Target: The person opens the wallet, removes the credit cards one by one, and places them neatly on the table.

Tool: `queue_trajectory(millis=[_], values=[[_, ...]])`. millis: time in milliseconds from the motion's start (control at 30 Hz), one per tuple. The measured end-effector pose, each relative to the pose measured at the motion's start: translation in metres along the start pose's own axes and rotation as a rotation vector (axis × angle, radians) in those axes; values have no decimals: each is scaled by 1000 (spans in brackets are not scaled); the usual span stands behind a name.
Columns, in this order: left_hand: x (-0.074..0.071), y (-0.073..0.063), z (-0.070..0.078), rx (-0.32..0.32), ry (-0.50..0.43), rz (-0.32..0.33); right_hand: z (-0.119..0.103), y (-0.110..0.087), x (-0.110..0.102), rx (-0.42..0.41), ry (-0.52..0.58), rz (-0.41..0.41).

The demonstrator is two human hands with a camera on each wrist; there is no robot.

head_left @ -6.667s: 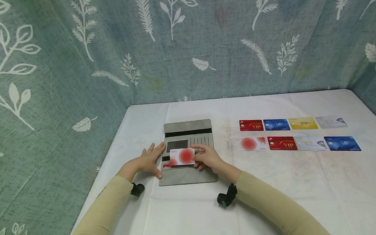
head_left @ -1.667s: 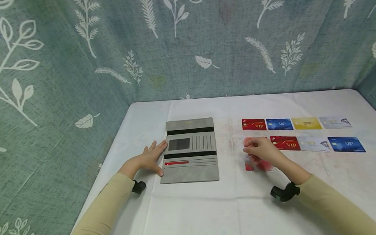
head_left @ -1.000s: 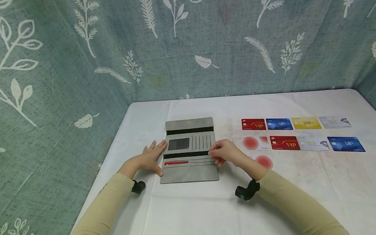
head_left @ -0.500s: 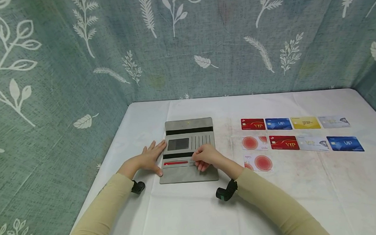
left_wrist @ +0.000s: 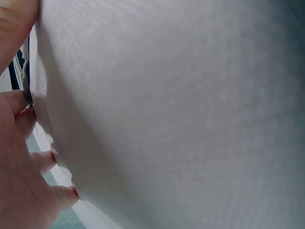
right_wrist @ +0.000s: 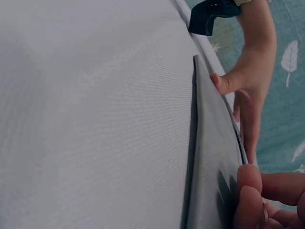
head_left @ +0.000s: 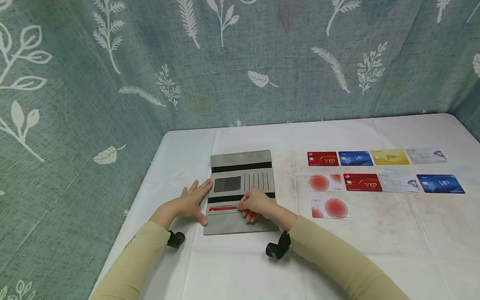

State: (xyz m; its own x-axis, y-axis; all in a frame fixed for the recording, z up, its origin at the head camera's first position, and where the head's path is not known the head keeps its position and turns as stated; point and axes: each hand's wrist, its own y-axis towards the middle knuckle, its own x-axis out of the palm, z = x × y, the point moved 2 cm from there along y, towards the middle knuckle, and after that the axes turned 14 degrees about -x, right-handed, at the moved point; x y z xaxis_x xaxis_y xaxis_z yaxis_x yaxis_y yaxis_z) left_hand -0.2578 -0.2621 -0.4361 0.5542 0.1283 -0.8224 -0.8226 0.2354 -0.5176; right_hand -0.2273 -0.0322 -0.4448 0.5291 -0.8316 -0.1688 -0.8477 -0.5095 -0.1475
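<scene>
A grey wallet (head_left: 265, 222) lies unfolded on the table, with several card slots and a dark window showing. My left hand (head_left: 189, 204) rests spread at its left edge, thumb near the lower corner and fingers straight. In the lower slots a red card (head_left: 222, 209) shows only as a thin strip. With curled fingers, my right hand (head_left: 256, 204) pinches that card's right end, which the fingertips cover. The right wrist view has its thumb and index finger (right_wrist: 249, 177) close together over the wallet. In the left wrist view, the left fingertips (left_wrist: 66, 195) press down.
Right of the wallet, cards lie in rows on the white cloth (head_left: 239, 269): red (head_left: 322, 158), blue (head_left: 355, 158), yellow (head_left: 390, 157) and silver (head_left: 426, 155) at the back. Nearest me is a white card with red circles (head_left: 330, 208). A patterned curtain (head_left: 293, 73) stands behind.
The white card with red circles has gone from the wallet to the table, let go by my right hand. That hand has come back left to the red card. The left hand stays put.
</scene>
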Motion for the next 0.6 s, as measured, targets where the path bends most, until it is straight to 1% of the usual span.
queue_trajectory(millis=[333,500,600], values=[[-1,0,1,-1,7,0,0,3,4,2,-101,50],[0,0,0,-2,5,-1,-1,7,6,12,-162,35],[0,1,0,-2,-3,-2,-2,9,6,32,-165,13]])
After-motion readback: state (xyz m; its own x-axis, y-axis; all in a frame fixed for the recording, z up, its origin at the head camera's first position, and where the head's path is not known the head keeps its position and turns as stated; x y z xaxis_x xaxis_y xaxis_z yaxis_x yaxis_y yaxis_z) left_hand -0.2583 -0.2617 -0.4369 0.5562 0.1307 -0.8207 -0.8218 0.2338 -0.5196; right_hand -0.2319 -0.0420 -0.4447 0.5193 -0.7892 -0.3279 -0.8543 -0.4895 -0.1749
